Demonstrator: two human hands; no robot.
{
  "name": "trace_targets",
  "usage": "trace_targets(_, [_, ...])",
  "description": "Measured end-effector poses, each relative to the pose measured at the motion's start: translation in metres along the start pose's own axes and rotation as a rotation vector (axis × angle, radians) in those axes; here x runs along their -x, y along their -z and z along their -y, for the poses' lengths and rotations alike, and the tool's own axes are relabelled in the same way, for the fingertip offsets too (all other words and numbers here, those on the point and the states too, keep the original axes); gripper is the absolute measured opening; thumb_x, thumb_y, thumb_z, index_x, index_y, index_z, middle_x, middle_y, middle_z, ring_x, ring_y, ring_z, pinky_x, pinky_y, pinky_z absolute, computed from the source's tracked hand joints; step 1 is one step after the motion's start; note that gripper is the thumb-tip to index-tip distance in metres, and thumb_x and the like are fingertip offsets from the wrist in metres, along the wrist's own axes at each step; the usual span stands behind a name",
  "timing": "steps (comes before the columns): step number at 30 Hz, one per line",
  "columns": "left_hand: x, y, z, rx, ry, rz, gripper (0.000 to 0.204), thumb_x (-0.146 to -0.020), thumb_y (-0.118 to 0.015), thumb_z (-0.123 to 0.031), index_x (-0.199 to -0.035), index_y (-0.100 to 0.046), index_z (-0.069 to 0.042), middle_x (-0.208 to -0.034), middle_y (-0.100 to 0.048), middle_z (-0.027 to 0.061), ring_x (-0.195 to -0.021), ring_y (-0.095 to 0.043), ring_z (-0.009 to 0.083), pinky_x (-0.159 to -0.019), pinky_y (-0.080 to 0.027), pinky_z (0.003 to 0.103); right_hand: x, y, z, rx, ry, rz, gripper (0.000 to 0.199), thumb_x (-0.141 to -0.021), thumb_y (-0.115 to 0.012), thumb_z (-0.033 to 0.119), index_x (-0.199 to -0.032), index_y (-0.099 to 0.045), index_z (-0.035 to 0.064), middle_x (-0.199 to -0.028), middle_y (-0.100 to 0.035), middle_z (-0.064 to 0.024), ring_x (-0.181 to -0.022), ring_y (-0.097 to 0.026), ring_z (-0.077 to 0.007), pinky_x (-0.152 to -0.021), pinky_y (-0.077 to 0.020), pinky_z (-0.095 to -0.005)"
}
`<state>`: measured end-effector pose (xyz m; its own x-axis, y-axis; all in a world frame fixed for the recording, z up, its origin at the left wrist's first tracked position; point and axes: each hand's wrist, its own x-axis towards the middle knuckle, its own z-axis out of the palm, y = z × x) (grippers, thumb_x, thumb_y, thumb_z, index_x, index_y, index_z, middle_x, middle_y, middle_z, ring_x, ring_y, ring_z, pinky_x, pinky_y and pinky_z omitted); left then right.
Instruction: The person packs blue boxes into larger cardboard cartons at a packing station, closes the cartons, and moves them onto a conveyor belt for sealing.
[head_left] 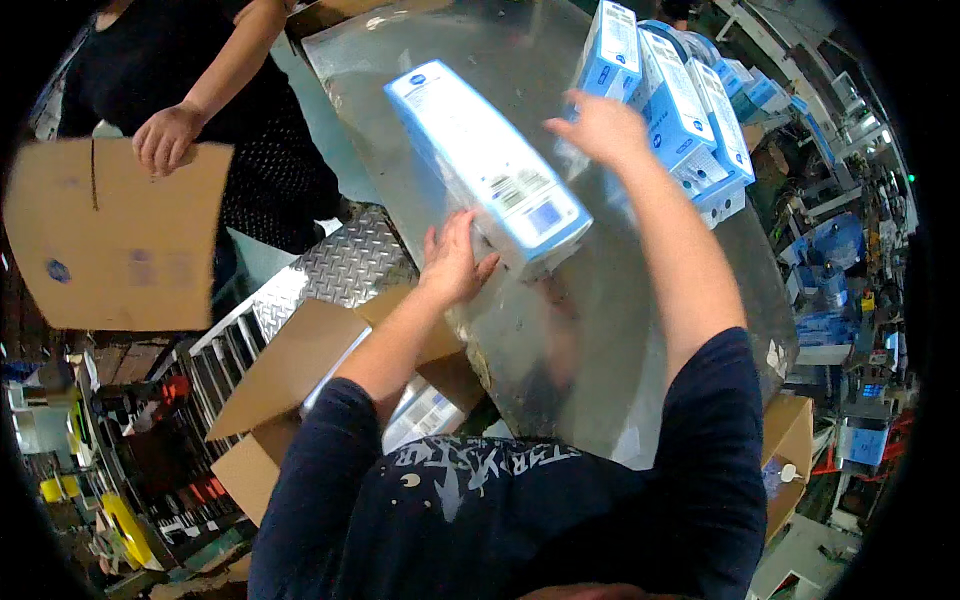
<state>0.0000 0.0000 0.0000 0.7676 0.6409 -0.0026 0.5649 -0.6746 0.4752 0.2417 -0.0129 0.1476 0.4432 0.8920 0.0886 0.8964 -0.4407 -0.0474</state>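
A long blue-and-white carton (480, 160) lies slantwise on the metal table (350, 60), in front of me. Against its near left side rests my left hand (455, 262), fingers spread and not wrapped round it. My right hand (608, 132) is open, farther right, beside a group of similar cartons. It overlaps the lower part of the leftmost carton (612, 50) there; I cannot tell whether it touches. More blue-and-white cartons (676, 110) stand close together just right of that hand.
Below my left forearm, an open cardboard box (290, 365) has pale cartons (420, 412) inside. At the left, another person's hand (168, 138) holds a cardboard box (120, 235) by its upper edge. A roller conveyor (225, 360) and a tread plate (345, 262) adjoin the table. Another cardboard box (790, 450) is at the lower right.
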Motion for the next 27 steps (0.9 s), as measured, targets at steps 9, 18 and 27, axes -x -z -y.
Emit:
trace_targets(9, [-0.012, -0.019, -0.001, -0.010, -0.022, -0.142, 0.071, -0.076, -0.060, -0.024, -0.133, -0.021, -0.003, -0.135, -0.030, 0.0200, -0.125, -0.031, 0.0321, -0.102, -0.017, 0.049, -0.028, -0.016, -0.177, 0.054, -0.562, -0.046, 0.054, -0.067, -0.059, 0.043, -0.108, -0.058, 0.0068, -0.112, -0.053, -0.0212, -0.106, -0.051, -0.0349, -0.087, -0.0424, -0.0436])
trace_targets(18, [-0.008, -0.019, 0.004, -0.051, 0.028, -0.107, 0.070, -0.077, -0.059, -0.027, -0.133, -0.023, -0.005, -0.138, -0.025, 0.0199, -0.127, -0.028, 0.0301, -0.103, -0.015, 0.049, 0.063, -0.005, -0.189, -0.409, -0.460, -0.052, 0.052, -0.069, -0.067, 0.045, -0.095, -0.054, 0.0023, -0.084, -0.062, -0.0163, -0.078, -0.060, -0.0289, -0.072, -0.0456, -0.0364])
trace_targets(27, [-0.015, -0.018, -0.007, -0.051, -0.001, -0.143, 0.074, -0.077, -0.056, -0.030, -0.134, -0.019, 0.001, -0.137, -0.027, 0.0214, -0.126, -0.028, 0.0325, -0.102, -0.019, 0.046, 0.010, -0.029, -0.279, -0.138, -0.439, -0.025, 0.087, -0.057, -0.072, 0.040, -0.126, -0.037, 0.0028, -0.115, -0.053, -0.0211, -0.106, -0.053, -0.0311, -0.088, -0.0415, -0.0369])
